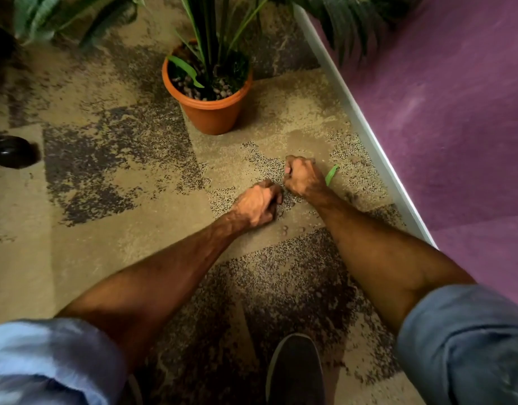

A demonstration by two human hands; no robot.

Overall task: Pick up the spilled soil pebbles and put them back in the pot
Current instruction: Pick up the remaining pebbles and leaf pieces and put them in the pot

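Gathering looks partly done: both the left hand (pixel 259 204) and right hand (pixel 303 177) are curled shut on the carpet (pixel 111 182), contents hidden, while loose pebbles (pixel 292 229) remain at 6 o'clock from the pot (pixel 211 112).

Mottled tan-and-dark carpet (pixel 105 176) underfoot. Purple wall (pixel 456 112) right, white skirting (pixel 368 133) along base. Dark shoe (pixel 295 372) near. Green leaf (pixel 331 174) beside skirting. Dark round object (pixel 11 152) far left.

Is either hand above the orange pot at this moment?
No, the left hand and the right hand are both down on the carpet, apart from the pot.
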